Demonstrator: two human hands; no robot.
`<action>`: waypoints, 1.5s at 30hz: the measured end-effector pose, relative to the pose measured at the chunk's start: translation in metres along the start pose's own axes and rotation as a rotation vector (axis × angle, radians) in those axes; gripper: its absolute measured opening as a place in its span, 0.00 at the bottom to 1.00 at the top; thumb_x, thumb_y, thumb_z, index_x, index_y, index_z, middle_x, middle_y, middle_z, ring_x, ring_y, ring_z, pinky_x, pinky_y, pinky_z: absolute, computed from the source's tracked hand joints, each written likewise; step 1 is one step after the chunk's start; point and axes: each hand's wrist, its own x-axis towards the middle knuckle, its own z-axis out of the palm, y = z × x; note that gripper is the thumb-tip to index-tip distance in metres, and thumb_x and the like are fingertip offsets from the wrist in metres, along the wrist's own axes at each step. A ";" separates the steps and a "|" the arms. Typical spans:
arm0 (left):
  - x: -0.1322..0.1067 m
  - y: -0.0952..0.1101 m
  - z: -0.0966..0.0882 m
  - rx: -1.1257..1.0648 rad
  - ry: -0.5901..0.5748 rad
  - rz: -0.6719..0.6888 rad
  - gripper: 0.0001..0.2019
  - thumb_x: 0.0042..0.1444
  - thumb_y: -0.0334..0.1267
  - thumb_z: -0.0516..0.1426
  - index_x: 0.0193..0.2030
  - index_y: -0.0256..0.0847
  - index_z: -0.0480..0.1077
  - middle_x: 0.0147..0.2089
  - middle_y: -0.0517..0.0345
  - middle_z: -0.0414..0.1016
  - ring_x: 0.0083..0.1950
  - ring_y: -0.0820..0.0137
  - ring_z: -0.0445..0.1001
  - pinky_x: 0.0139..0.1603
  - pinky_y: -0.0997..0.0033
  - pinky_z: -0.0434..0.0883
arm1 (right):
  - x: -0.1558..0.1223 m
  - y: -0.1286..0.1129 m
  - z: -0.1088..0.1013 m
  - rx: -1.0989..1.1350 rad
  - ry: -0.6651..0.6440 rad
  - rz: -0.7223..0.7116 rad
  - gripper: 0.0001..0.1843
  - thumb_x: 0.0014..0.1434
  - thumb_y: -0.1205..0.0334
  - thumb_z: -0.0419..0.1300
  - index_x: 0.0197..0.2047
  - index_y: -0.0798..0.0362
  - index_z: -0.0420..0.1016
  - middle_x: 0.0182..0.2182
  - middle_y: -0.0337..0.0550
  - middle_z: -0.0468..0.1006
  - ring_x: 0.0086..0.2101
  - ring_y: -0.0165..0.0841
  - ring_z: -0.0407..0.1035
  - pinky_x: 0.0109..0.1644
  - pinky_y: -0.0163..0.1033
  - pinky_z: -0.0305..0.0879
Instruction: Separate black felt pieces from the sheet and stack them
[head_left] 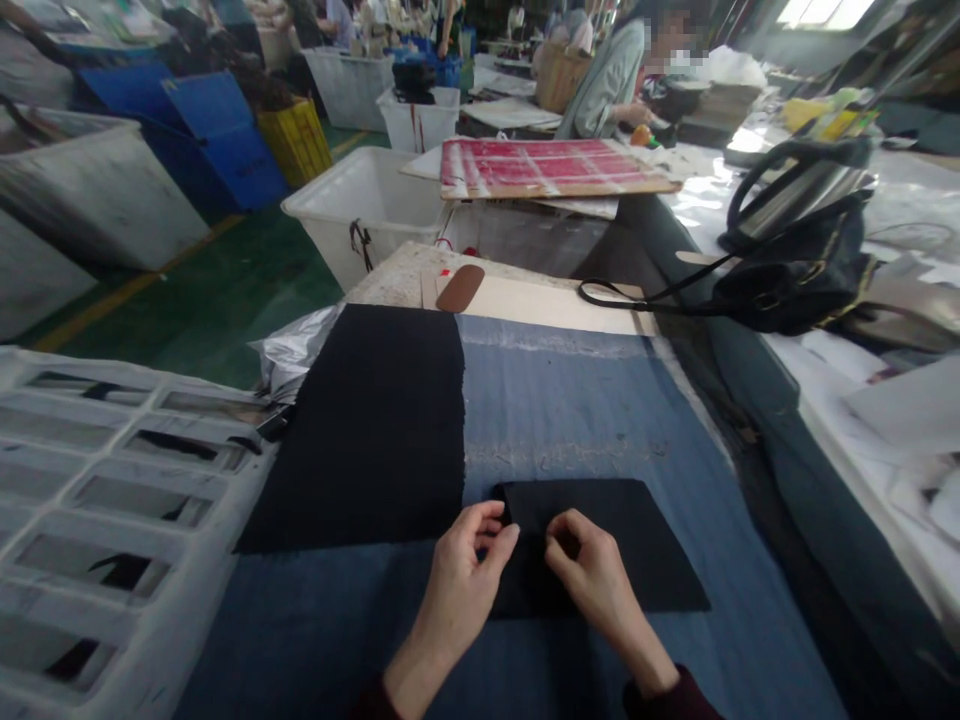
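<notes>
A smaller black fabric piece (637,540) lies on the blue-grey table covering (555,395), its left edge slightly raised. My left hand (469,560) is at that edge, fingers curled and thumb close to the fingertips, with the edge between them. Over the middle of the same piece, my right hand (589,560) is closed in a pinch. Dark material behind its fingertips hides whatever is between them. To the left, a larger black fabric sheet (367,430) lies flat with a rough right edge.
Beyond the fabric lies a brown rounded piece (460,289) by a beige board (540,303). A white slatted crate (75,520) stands left. At right is a black bag (795,270) with a strap. A red patterned board (540,167) and a co-worker (607,80) are farther back.
</notes>
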 end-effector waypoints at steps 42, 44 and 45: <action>-0.009 0.015 0.013 0.283 -0.449 0.000 0.26 0.63 0.52 0.50 0.62 0.38 0.65 0.47 0.48 0.78 0.50 0.57 0.75 0.52 0.63 0.67 | -0.013 0.068 -0.152 0.221 -0.245 0.036 0.11 0.63 0.52 0.56 0.35 0.51 0.67 0.35 0.42 0.76 0.37 0.35 0.69 0.41 0.38 0.65; -0.010 0.017 0.014 0.293 -0.479 0.015 0.27 0.64 0.52 0.49 0.64 0.38 0.63 0.51 0.46 0.77 0.54 0.57 0.73 0.55 0.62 0.65 | -0.015 0.069 -0.153 0.210 -0.186 0.062 0.13 0.63 0.49 0.56 0.36 0.51 0.67 0.30 0.38 0.73 0.30 0.32 0.66 0.35 0.36 0.63; -0.011 0.018 0.015 0.270 -0.490 0.026 0.27 0.64 0.51 0.49 0.64 0.38 0.63 0.53 0.46 0.76 0.55 0.57 0.72 0.57 0.63 0.65 | -0.016 0.070 -0.156 0.199 -0.183 0.088 0.14 0.62 0.49 0.57 0.37 0.51 0.67 0.28 0.37 0.72 0.29 0.31 0.66 0.33 0.35 0.62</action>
